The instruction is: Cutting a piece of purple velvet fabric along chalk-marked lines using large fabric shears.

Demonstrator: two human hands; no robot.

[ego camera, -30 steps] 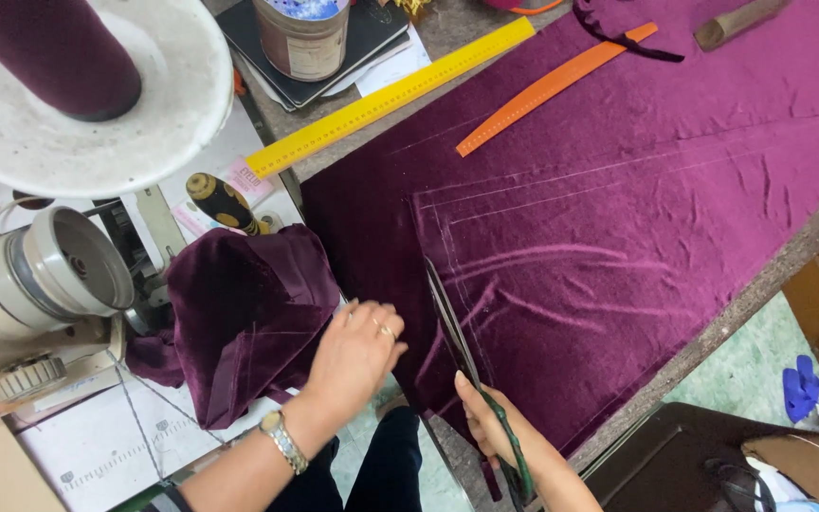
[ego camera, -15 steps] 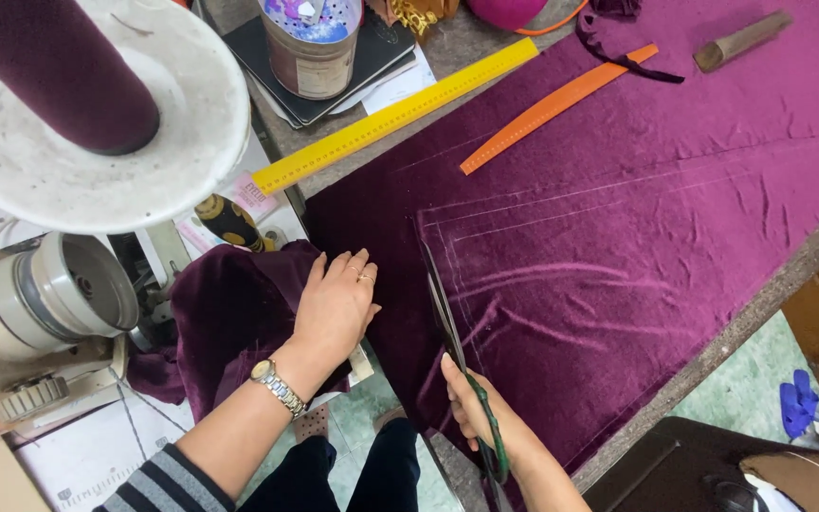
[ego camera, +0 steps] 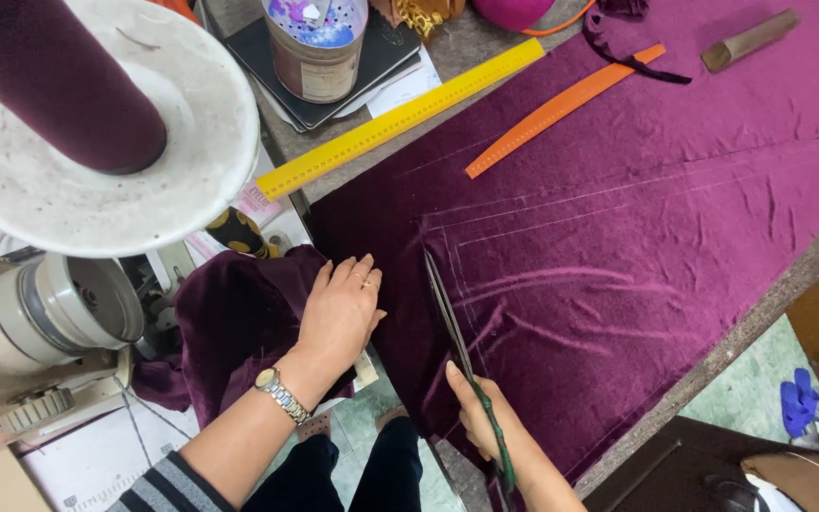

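Right hand [ego camera: 485,422], fingers clamped on scissors [ego camera: 452,322], should follow the chalk line [ego camera: 561,204] across purple velvet [ego camera: 618,237] while the flat, fingers-together left hand [ego camera: 341,308] steadies the cut-off piece.

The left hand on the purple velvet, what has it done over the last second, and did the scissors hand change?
The left hand slid from the table edge up along the draped purple velvet cloth, fingers now spread flat beside the cut. The right hand kept its grip on the long green-handled scissors, their blades still lying along the chalk line. The yellow ruler and orange curved ruler stayed put.
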